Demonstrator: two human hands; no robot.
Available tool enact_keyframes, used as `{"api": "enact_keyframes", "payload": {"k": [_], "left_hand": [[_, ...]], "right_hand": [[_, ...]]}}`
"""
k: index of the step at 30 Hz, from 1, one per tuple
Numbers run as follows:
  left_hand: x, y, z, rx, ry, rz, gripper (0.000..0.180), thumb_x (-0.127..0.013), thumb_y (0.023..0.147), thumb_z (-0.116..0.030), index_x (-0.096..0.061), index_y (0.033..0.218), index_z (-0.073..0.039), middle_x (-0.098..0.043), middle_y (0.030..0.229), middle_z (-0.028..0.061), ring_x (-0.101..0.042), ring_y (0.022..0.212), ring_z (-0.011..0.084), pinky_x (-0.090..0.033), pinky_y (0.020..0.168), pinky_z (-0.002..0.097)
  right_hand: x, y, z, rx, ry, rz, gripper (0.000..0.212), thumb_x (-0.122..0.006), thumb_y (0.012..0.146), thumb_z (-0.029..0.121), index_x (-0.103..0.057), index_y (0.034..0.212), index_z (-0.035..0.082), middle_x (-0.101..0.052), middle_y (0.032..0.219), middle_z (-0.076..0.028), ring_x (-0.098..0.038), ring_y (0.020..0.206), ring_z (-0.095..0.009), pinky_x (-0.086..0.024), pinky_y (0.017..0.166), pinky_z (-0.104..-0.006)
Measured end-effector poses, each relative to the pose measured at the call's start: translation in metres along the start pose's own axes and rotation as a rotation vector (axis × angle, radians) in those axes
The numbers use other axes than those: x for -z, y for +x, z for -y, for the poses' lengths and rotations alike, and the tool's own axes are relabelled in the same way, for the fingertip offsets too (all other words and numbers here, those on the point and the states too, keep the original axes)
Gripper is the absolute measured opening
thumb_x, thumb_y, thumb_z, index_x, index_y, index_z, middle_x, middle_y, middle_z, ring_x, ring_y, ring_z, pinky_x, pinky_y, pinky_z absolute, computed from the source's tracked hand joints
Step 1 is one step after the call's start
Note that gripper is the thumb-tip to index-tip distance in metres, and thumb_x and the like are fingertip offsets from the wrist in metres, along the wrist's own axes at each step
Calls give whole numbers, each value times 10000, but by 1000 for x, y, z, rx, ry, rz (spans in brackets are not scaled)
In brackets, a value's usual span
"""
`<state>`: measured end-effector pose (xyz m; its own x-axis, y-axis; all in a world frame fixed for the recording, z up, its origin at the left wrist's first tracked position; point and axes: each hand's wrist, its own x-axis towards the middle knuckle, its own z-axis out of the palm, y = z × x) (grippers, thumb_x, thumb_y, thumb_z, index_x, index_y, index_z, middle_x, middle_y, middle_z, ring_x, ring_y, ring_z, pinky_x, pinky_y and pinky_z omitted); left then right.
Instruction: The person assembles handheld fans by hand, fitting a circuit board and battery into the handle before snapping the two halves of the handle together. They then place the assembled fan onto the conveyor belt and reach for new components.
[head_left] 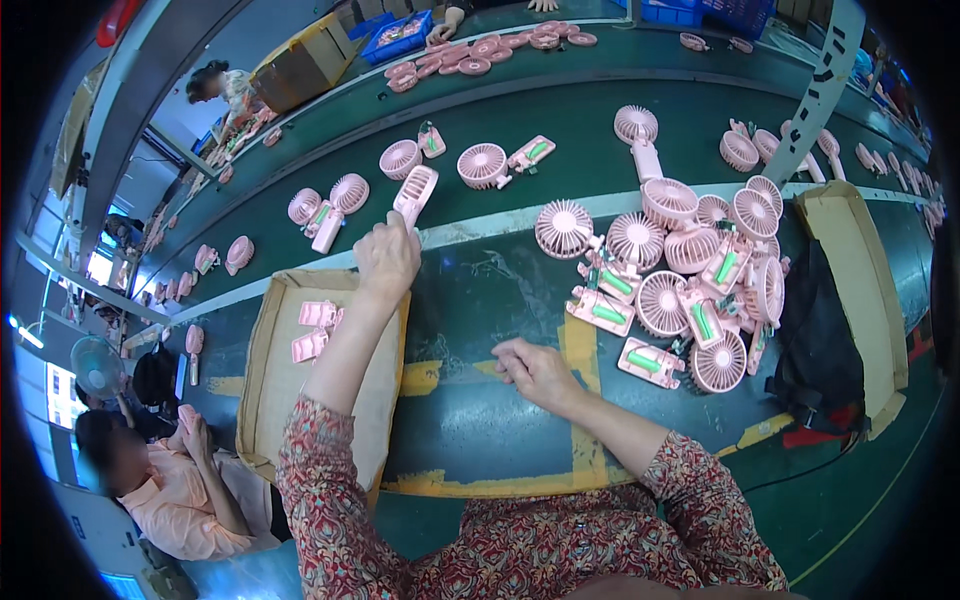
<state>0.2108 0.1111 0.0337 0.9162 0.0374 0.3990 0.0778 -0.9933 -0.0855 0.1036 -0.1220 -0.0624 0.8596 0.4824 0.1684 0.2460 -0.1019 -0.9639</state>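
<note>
My left hand [388,256] is closed around a pink handheld fan [418,186], its slotted head pointing up and away over the belt's near edge. Lower and to the right, my right hand [538,372] rests above the dark green table [470,420] with its fingers curled together. Nothing shows in that hand, though its palm faces away. To its right lies a heap of pink fans [662,303], many joined to opened handles with green cylinders inside. Below my left wrist, a cardboard tray [380,440] holds pink shell pieces [312,345].
A green conveyor belt [560,125] beyond the table carries scattered fans and parts. At right, a black bag [822,340] lies against another cardboard tray [880,320]. A metal post [825,95] rises there. A seated co-worker [190,480] is at lower left; other people work farther off.
</note>
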Motion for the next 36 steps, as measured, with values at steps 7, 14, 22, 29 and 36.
{"api": "enact_keyframes", "payload": {"k": [7,14,22,29,36], "left_hand": [[-94,45,-21,-27,269,-11,328,-633,785,-228,-509,1011,-26,-611,821,130,-650,720,275,-535,585,381],[-122,94,-59,-50,-65,-98,341,-562,842,-298,-563,1002,3,-578,957,167,-573,917,339,-477,770,465],[-136,151,-110,517,-713,278,716,-749,646,-465,-553,1039,100,-628,1016,253,-623,970,327,-484,824,394],[-83,157,-87,438,-1290,466,455,-824,620,-209,-603,916,56,-651,794,96,-624,623,141,-474,479,263],[56,113,-63,219,-1448,91,470,-753,698,-164,-555,1058,64,-630,899,92,-597,752,122,-478,681,248]], "right_hand": [[7,1,-4,-45,26,58,150,-483,907,80,-539,1033,21,-655,801,-122,-658,697,-226,-523,637,-331],[9,3,-3,-54,36,67,156,-504,897,76,-542,1037,18,-654,828,-134,-657,743,-269,-521,658,-351],[8,2,1,-45,6,100,186,-480,919,67,-533,1083,-1,-664,854,-117,-661,719,-183,-535,651,-299],[13,3,-1,-65,43,67,164,-488,909,76,-534,1056,20,-652,815,-125,-656,724,-246,-524,655,-341],[13,0,-1,-88,172,33,185,-490,917,91,-518,1087,23,-652,849,-102,-651,737,-183,-520,643,-316]]}}
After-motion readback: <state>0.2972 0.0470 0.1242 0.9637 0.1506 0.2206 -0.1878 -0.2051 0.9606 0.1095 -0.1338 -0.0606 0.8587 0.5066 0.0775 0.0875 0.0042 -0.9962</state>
